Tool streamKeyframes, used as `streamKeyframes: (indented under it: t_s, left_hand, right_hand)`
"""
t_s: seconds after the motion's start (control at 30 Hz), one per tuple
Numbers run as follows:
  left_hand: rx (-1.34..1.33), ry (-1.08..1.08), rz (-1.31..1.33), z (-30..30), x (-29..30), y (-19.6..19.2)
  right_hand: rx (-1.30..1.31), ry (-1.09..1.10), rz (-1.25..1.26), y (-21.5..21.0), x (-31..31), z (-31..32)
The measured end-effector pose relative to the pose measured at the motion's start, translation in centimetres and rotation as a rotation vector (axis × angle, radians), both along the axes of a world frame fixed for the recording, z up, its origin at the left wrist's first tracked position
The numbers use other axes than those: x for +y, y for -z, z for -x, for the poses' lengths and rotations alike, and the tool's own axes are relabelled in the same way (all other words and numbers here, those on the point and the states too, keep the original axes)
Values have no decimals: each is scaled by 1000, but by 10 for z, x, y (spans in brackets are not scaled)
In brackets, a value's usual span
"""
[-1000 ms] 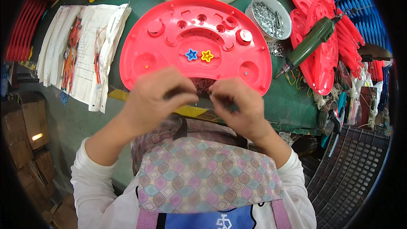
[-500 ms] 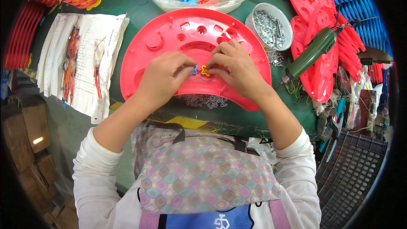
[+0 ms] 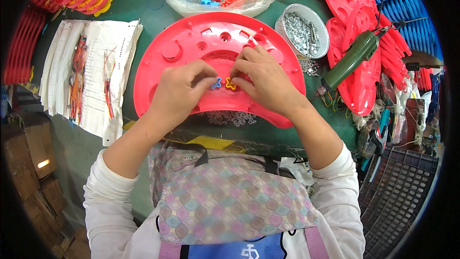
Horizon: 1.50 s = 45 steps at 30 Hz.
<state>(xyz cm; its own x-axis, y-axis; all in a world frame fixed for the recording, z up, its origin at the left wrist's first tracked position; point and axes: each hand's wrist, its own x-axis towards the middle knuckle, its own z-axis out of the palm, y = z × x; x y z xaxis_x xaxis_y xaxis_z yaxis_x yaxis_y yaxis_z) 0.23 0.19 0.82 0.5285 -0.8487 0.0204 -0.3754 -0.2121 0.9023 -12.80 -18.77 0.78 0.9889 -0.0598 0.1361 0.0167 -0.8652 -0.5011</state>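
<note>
A red curved plastic panel (image 3: 191,33) lies on the green table in front of me. Near its middle, a blue star piece (image 3: 216,83) and a yellow star piece (image 3: 230,84) sit side by side, a little apart. My left hand (image 3: 184,84) pinches the blue star between thumb and fingertips. On the other side, my right hand (image 3: 263,79) has its thumb and bent fingers closed at the yellow star. Both hands rest low over the panel, and their fingers partly cover the stars' edges.
A clear bag of coloured stars (image 3: 218,7) lies beyond the panel. To the right stand a white bowl of screws (image 3: 327,43), a green electric screwdriver (image 3: 352,60) and stacked red panels (image 3: 366,91). Papers with wired parts (image 3: 96,72) lie left; small clear rings (image 3: 232,118) sit near the edge.
Both hands stay at the two stars with only slight finger shifts. The view has shifted slightly; the panel otherwise looks the same.
</note>
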Motion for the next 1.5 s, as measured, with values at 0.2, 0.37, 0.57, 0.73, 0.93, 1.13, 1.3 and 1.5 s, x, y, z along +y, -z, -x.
streamKeyframes:
  t_s: [0.2, 0.37, 0.57, 0.73, 0.93, 1.13, 1.3, 1.5]
  left_hand:
    - [-628, 85, 55, -10, -3, 4]
    - [-654, 104, 26, -14, -4, 9]
    - [-634, 159, -32, -12, -5, 6]
    - [-632, 156, -99, -11, -9, 3]
    - [-606, 163, -155, -10, -14, -5]
    - [-632, 155, -260, -8, -23, -9]
    - [-706, 99, -247, -6, -20, -8]
    - [-558, -239, -111, -52, 33, -36]
  right_hand:
    - [74, 51, -2, -6, 4, -6]
    - [115, 84, 8, -10, 6, -7]
    - [-209, 181, 3, -9, 18, 5]
    - [-311, 220, -134, -14, 38, 33]
    - [-284, 205, -219, -3, 54, 53]
    - [-292, 196, -176, 0, 54, 54]
    - [-297, 195, -134, 0, 58, 51]
    - [-374, 207, -154, -6, 60, 57]
